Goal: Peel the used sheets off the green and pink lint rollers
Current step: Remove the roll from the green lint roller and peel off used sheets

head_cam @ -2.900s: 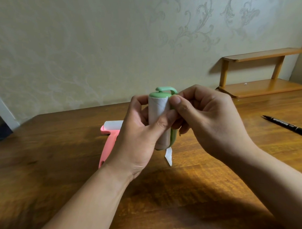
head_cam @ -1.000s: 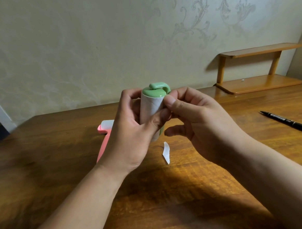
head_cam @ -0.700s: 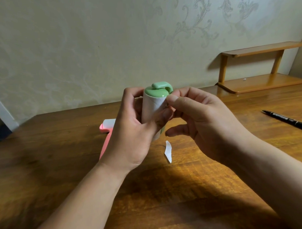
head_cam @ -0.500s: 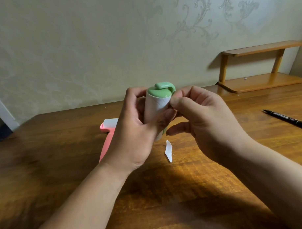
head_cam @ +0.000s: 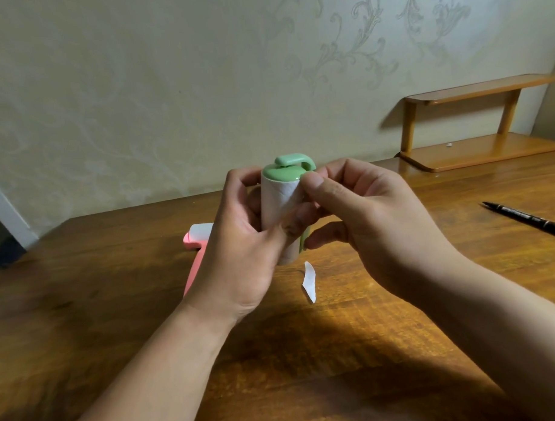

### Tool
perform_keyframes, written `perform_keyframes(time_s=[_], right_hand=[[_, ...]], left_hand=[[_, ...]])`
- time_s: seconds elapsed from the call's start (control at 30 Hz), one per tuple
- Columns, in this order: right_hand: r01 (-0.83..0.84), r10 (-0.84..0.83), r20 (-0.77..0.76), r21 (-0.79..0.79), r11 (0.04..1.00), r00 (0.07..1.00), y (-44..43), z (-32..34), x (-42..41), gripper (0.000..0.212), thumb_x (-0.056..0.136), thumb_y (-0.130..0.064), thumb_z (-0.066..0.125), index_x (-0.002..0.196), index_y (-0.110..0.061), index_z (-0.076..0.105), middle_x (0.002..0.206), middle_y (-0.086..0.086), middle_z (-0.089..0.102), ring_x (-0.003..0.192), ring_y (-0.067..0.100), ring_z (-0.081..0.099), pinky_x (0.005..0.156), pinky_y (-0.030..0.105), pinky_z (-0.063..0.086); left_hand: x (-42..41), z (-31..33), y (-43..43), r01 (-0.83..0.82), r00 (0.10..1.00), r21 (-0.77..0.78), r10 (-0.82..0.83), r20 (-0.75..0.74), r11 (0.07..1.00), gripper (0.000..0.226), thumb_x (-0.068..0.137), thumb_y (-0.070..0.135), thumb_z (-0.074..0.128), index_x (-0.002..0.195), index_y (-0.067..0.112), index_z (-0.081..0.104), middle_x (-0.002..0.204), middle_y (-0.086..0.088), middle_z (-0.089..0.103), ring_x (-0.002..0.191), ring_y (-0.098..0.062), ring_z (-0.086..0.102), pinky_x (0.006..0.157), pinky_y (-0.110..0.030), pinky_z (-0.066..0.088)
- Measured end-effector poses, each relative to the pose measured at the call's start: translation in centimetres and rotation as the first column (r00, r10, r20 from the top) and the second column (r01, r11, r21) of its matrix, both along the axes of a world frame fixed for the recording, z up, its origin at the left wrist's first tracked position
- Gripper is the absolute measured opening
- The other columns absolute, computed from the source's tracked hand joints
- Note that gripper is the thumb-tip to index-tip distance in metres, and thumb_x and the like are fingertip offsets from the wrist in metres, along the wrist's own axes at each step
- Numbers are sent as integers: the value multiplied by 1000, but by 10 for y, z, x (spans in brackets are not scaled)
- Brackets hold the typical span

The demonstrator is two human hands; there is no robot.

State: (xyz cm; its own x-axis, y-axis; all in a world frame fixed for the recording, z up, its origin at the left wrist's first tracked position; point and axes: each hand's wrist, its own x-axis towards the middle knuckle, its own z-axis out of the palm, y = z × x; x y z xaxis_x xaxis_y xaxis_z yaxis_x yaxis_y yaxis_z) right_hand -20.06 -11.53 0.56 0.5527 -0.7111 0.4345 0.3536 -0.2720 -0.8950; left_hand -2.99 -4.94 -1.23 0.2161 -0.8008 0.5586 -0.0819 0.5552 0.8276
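Left hand [head_cam: 237, 259] curls fingers and thumb around the upright green plastic lint roller [head_cam: 279, 207], held above the brown wooden table [head_cam: 338, 365], while the right hand [head_cam: 365, 226] pinches the lifted corner of the outer white used sheet [head_cam: 285, 197] just under the green cap. To peel well, I judge the left grip should stop the roll turning while the right draws the corner slowly along the slanted seam, so it does not tear into a sliver like the small white paper scrap [head_cam: 309, 281] lying below. Behind the left hand, the pink plastic lint roller [head_cam: 196, 260] lies on the table, not yet done.
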Motion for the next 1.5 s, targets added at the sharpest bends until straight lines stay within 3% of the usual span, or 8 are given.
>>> perform_keyframes(time_s=[0.43, 0.63, 0.87, 1.1, 1.23, 1.4, 1.5], right_hand=[[112, -118, -50, -105, 988, 992, 6, 1, -1, 18, 111, -20, 60, 107, -5, 69, 80, 2, 81, 75, 16, 81, 62, 27, 63], [167, -176, -54, -141, 976, 983, 7, 0, 1, 18, 112, -17, 57, 101, -8, 68, 75, 0, 79, 70, 15, 78, 62, 28, 63], [129, -137, -36, -168, 977, 990, 6, -1, -1, 14, 111, -16, 61, 106, -5, 69, 83, 8, 80, 78, 22, 80, 69, 32, 64], [38, -40, -29, -63, 997, 999, 6, 3, -1, 15, 109, -20, 64, 105, -6, 69, 88, 9, 82, 84, 24, 82, 70, 32, 64], [-22, 22, -18, 0, 1000, 1000, 6, 4, -2, 13, 108, -19, 64, 103, -9, 69, 86, 3, 81, 84, 17, 80, 69, 29, 62], [45, -51, -97, -64, 997, 994, 5, 5, -5, 13, 109, -18, 62, 105, -9, 72, 96, 10, 83, 93, 23, 83, 74, 37, 68], [67, -76, -118, -79, 995, 990, 4, 6, -6, 10, 108, -13, 63, 106, -9, 71, 99, 12, 83, 95, 24, 83, 78, 41, 69]], left_hand=[[3, -4, -3, 3, 1000, -29, -2, 19, 1000, 56, 90, 46, 92, 134, 34, 60, 127, -9, 79, 115, -26, 80, 84, -34, 65], [0, -6, -5, 45, 999, -34, -45, -16, 998, 50, 93, 34, 92, 133, 32, 61, 130, -15, 76, 112, -27, 78, 82, -38, 64], [-1, -3, -3, 46, 997, -28, -48, -53, 999, 56, 91, 36, 92, 137, 28, 60, 129, -13, 78, 113, -27, 79, 84, -36, 65], [2, 1, 1, 1, 1000, -35, -1, 22, 999, 53, 91, 47, 90, 134, 38, 61, 130, -7, 79, 120, -26, 79, 87, -34, 66], [7, 2, 0, -4, 998, -44, 7, 64, 999, 58, 94, 45, 88, 142, 35, 58, 136, -5, 77, 126, -29, 78, 91, -37, 67], [15, 0, -2, -53, 990, -38, 57, 126, 998, 64, 93, 46, 90, 145, 35, 55, 139, -6, 76, 128, -34, 76, 94, -50, 68], [17, 0, -3, -69, 988, -37, 74, 133, 997, 64, 91, 49, 91, 144, 39, 56, 141, -4, 76, 130, -32, 76, 93, -48, 68]])
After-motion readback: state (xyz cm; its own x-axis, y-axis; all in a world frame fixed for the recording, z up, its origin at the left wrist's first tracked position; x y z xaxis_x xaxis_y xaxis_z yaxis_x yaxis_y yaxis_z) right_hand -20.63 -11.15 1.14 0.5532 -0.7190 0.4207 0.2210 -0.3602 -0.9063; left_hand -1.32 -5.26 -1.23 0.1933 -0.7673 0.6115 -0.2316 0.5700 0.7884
